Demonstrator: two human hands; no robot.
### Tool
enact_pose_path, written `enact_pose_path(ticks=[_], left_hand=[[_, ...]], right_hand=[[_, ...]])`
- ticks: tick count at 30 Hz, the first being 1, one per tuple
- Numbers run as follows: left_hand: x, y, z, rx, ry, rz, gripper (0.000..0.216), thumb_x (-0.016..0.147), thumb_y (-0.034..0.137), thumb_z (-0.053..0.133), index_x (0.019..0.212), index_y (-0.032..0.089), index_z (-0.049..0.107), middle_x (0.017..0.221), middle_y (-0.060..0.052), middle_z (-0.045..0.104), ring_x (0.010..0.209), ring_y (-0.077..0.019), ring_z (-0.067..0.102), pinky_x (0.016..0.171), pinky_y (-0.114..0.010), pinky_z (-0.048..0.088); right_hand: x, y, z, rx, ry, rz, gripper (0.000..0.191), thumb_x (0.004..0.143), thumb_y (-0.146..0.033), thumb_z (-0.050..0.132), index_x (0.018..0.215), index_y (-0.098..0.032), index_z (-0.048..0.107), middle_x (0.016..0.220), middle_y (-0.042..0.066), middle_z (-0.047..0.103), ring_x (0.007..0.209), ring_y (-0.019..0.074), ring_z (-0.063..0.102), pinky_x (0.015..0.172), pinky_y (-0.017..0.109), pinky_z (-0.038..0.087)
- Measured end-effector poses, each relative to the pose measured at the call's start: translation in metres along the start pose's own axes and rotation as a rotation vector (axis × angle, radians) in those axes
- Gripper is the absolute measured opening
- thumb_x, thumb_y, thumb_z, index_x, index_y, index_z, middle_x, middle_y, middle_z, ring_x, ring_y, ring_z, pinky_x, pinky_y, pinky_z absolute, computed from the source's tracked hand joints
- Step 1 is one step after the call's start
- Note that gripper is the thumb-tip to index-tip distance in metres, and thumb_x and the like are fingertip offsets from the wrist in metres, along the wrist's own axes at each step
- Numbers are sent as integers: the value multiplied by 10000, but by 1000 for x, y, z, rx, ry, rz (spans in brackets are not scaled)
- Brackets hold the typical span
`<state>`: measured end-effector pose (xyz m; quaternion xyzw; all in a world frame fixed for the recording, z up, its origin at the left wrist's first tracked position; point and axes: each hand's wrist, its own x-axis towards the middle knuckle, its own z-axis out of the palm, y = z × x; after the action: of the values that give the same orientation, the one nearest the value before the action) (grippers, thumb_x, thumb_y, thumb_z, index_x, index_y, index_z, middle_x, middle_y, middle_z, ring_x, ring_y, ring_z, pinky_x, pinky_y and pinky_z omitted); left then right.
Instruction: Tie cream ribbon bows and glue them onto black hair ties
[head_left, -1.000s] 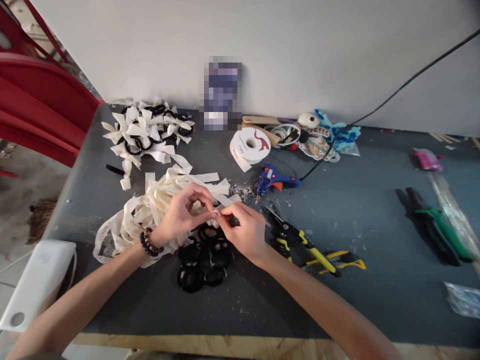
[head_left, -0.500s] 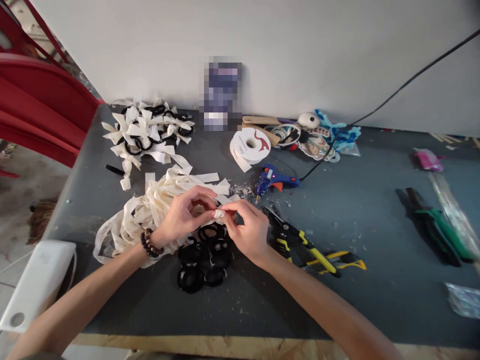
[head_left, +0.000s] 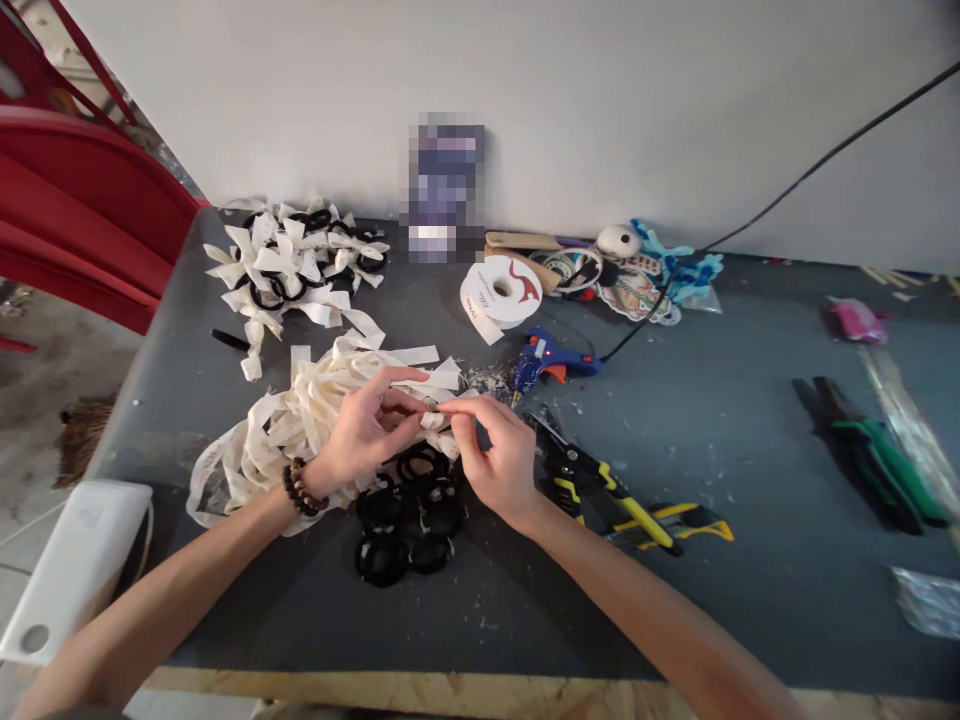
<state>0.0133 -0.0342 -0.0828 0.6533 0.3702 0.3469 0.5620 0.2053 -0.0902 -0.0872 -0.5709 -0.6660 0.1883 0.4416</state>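
Observation:
Between my two hands is a small cream ribbon bow, its knot pinched at the fingertips. My left hand, with a beaded bracelet at the wrist, grips it from the left with thumb and fingers. From the other side my right hand closes on it, index finger reaching over the knot. Loose cream ribbon lies heaped under and beside my left hand. Just below the hands sit several black hair ties. Parts of the bow are hidden by my fingers.
Beyond my hands are a ribbon spool and a blue glue gun with its cord. Yellow-black pliers lie right of my right hand. Finished bows on hair ties are piled back left; a white power bank sits front left.
My right thumb has drawn back from the knot and its index finger now stretches across it. More of the bow shows between the hands. Everything on the table stays put.

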Motion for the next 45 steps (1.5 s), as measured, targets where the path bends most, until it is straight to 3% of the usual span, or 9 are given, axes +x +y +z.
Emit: enact_pose_path(ticks=[5,11,15,20,29,34,39,43,45], left_hand=[[-3,0,1,101,9,53,391,963,210,652,1336,178,542,970,-72,788,626,-82,621,526,-189,458],[-1,-1,2,146,13,97,372,959,204,653,1316,183,551,948,-56,773,625,-81,608,540,-196,459],[1,5,2,71,23,62,494,892,254,779,1322,180,547,975,-71,773,808,-140,710,628,-215,531],[2,4,2,22,36,12,524,856,303,847,1291,175,586,848,-37,761,740,-132,700,555,-199,494],[2,-1,0,-108,-18,-13,557,878,271,828,1366,177,576,891,-57,782,805,-167,763,646,-238,585],[3,5,1,-109,23,0,546,887,171,755,1380,190,520,924,-48,780,815,-146,749,616,-212,561],[3,6,1,-116,34,27,546,868,118,714,1372,172,511,1011,-77,771,911,-164,757,757,-252,618],[2,4,1,-140,-5,68,512,896,124,706,1370,171,518,1057,-92,756,973,-175,746,899,-311,625],[2,1,1,-145,-3,94,485,910,122,703,1360,177,530,1023,-73,744,953,-162,732,870,-290,620]], right_hand=[[0,-2,2,-35,22,0,46,940,-285,716,955,-253,745,888,7,823,743,186,743,755,336,547],[0,0,4,-33,42,62,86,946,-257,674,879,-239,727,775,-4,791,675,171,712,689,308,533],[0,0,3,-18,3,106,99,945,-264,656,883,-229,724,757,-5,778,668,170,702,674,303,521],[-1,-1,3,-52,-6,64,124,947,-271,639,858,-227,715,763,4,775,671,173,686,688,311,507],[2,-1,2,181,-132,205,203,1001,-295,567,851,-216,677,689,-21,699,583,133,622,551,245,460],[3,-2,2,186,-83,227,160,985,-311,611,884,-220,696,771,-5,749,668,149,673,637,254,510],[0,0,4,92,-80,184,111,950,-346,694,953,-247,745,894,8,808,810,192,736,737,295,544],[-1,1,4,52,-54,153,119,954,-324,681,876,-239,712,803,0,784,714,176,713,690,288,535],[0,0,4,82,-60,162,122,962,-313,665,873,-236,696,784,-4,772,689,164,708,680,278,539]])
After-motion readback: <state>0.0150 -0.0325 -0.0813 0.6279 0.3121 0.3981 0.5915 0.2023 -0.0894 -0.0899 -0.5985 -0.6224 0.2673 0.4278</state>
